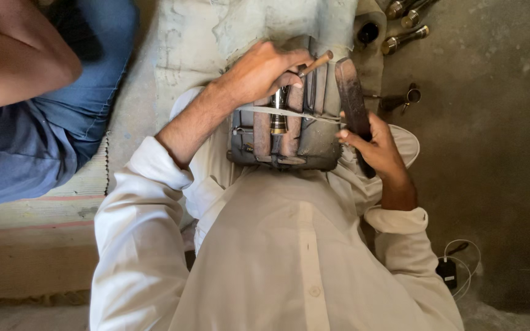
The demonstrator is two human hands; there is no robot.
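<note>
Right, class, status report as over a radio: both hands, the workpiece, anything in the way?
Left hand grips a wooden-handled tool over the lap jig. Right hand holds a dark bar. Metal fittings lie apart on the floor.

i see no packages, labels, signs or screens anywhere around me here.

Worn matt wooden frame; shiny metal tube; rough concrete floor; smooth white cloth sleeve.
</note>
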